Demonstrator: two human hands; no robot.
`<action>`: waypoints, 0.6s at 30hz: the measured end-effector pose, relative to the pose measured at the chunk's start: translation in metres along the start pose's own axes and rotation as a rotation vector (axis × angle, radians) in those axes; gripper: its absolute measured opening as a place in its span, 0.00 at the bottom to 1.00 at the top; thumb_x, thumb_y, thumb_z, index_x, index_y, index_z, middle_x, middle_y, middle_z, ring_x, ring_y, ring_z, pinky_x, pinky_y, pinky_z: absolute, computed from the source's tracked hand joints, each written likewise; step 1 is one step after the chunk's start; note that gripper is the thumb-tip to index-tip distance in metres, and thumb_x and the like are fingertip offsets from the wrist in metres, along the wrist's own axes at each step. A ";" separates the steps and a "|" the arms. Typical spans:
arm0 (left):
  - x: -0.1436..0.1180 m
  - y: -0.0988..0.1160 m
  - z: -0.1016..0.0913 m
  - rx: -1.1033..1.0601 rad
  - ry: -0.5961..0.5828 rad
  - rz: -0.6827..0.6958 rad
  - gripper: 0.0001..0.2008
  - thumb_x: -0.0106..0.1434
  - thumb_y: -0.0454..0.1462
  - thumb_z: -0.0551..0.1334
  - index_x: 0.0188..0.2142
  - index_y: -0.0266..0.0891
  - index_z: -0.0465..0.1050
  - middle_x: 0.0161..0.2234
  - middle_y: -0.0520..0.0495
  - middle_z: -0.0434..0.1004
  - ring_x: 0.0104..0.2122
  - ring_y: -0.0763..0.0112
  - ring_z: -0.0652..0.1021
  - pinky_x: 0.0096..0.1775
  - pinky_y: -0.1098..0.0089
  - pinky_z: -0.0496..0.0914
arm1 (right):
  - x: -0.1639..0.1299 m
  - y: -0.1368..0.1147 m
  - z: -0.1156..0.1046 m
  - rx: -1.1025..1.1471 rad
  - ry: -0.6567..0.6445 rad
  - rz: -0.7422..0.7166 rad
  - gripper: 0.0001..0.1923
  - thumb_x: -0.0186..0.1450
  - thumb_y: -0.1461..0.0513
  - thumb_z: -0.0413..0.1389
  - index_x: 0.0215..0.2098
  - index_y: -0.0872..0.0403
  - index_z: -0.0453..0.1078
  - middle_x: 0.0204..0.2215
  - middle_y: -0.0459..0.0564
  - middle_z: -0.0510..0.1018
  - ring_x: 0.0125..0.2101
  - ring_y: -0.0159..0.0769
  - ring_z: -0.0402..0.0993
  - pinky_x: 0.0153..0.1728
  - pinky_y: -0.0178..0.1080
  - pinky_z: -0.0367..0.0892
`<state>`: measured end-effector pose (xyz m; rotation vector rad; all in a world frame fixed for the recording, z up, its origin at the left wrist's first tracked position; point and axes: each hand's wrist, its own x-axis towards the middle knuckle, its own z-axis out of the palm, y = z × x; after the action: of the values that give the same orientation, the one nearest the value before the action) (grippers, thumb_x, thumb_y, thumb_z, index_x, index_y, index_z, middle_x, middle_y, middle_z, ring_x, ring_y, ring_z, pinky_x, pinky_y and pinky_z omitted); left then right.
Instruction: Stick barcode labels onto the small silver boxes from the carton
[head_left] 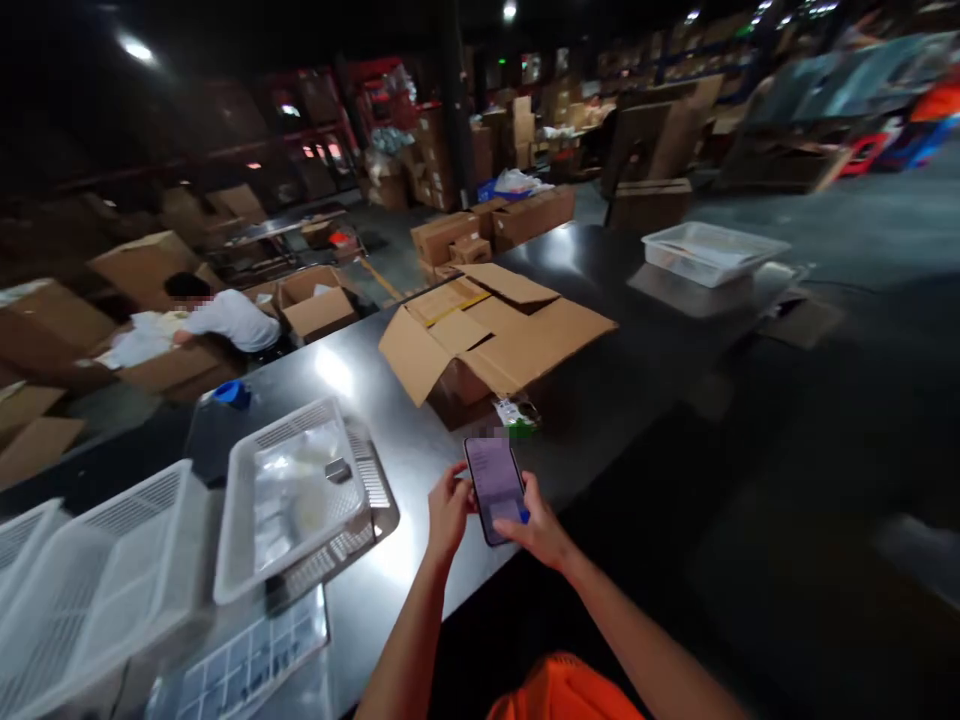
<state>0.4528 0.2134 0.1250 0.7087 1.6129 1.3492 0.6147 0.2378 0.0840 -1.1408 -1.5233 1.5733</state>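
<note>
A smartphone [495, 485] with a lit screen is held upright above the near edge of the metal table [397, 560]. My left hand [450, 510] grips its left side with bent fingers. On the other side, my right hand [541, 528] holds the lower right edge, its thumb lying over the bottom of the screen. The text on the screen is too small to read. Just beyond the phone lies a small packet [517, 413] with white and green on it. Behind that stands a cardboard box [517, 345] with its flaps spread out.
White plastic baskets [225, 520] stand along the left, with a compartment tray [255, 655] in front. A blue tape roll [232, 394] sits at the far left edge. At the far right rests another white basket [712, 275]. A person [232, 320] bends over a carton beyond the table.
</note>
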 end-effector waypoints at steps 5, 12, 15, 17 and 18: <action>-0.027 0.012 -0.014 0.117 0.273 0.071 0.29 0.39 0.43 0.76 0.42 0.39 0.73 0.25 0.55 0.74 0.22 0.75 0.72 0.26 0.72 0.66 | -0.006 -0.018 0.019 0.101 -0.270 0.077 0.43 0.51 0.47 0.66 0.55 0.49 0.48 0.44 0.54 0.78 0.36 0.44 0.78 0.27 0.40 0.72; 0.009 0.024 -0.029 0.057 0.245 0.062 0.25 0.53 0.51 0.63 0.45 0.38 0.73 0.24 0.53 0.73 0.22 0.70 0.73 0.26 0.69 0.68 | 0.044 -0.045 0.015 0.261 -0.476 0.131 0.43 0.53 0.45 0.66 0.57 0.49 0.51 0.46 0.56 0.78 0.34 0.42 0.79 0.18 0.34 0.69; 0.028 0.035 -0.029 0.120 0.319 0.050 0.25 0.48 0.48 0.69 0.43 0.39 0.72 0.23 0.55 0.72 0.22 0.71 0.72 0.28 0.70 0.66 | 0.069 -0.048 0.018 0.253 -0.510 0.107 0.43 0.54 0.44 0.66 0.59 0.50 0.53 0.46 0.56 0.79 0.33 0.42 0.79 0.18 0.34 0.69; 0.036 0.044 -0.030 0.202 0.377 0.053 0.30 0.42 0.47 0.75 0.43 0.40 0.71 0.27 0.54 0.74 0.24 0.71 0.74 0.29 0.70 0.67 | 0.082 -0.050 0.024 0.227 -0.509 0.085 0.44 0.54 0.44 0.67 0.58 0.50 0.54 0.45 0.55 0.79 0.33 0.42 0.79 0.18 0.34 0.70; 0.038 0.048 -0.032 0.226 0.392 0.058 0.32 0.41 0.47 0.76 0.44 0.40 0.71 0.28 0.54 0.75 0.25 0.71 0.75 0.29 0.70 0.67 | 0.087 -0.051 0.028 0.218 -0.510 0.080 0.43 0.53 0.44 0.68 0.58 0.49 0.54 0.45 0.55 0.80 0.32 0.41 0.79 0.18 0.34 0.70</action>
<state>0.4022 0.2431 0.1617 0.6536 2.0948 1.4247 0.5483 0.3098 0.1203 -0.7160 -1.5734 2.1415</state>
